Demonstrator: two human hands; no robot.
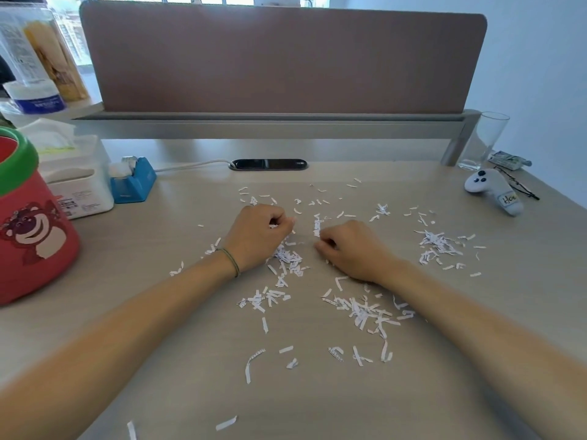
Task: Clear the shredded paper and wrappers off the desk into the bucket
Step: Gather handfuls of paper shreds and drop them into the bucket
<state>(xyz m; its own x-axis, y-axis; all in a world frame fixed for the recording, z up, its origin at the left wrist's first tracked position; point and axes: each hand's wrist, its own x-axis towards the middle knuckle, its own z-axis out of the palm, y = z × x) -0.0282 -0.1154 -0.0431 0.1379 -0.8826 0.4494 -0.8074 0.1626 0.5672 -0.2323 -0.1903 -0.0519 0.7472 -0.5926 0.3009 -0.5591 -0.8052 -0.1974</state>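
Observation:
White shredded paper [362,309] lies scattered over the middle and right of the beige desk [158,249], with a denser clump [436,242] to the right. My left hand [257,236] rests mid-desk, fingers curled around a few shreds. My right hand [352,249] sits just beside it, fingers pinched together on shreds at a small strip. A red bucket [31,230] with a green rim and a bear picture stands at the left edge, well apart from both hands. A green-and-white wrapper [509,160] lies at the far right.
A white tissue box [79,182] and blue tape dispenser [133,182] stand beside the bucket. An empty glass [484,141], a white plush toy [494,192] and glasses [521,185] sit at the far right. A brown partition [282,58] closes the back.

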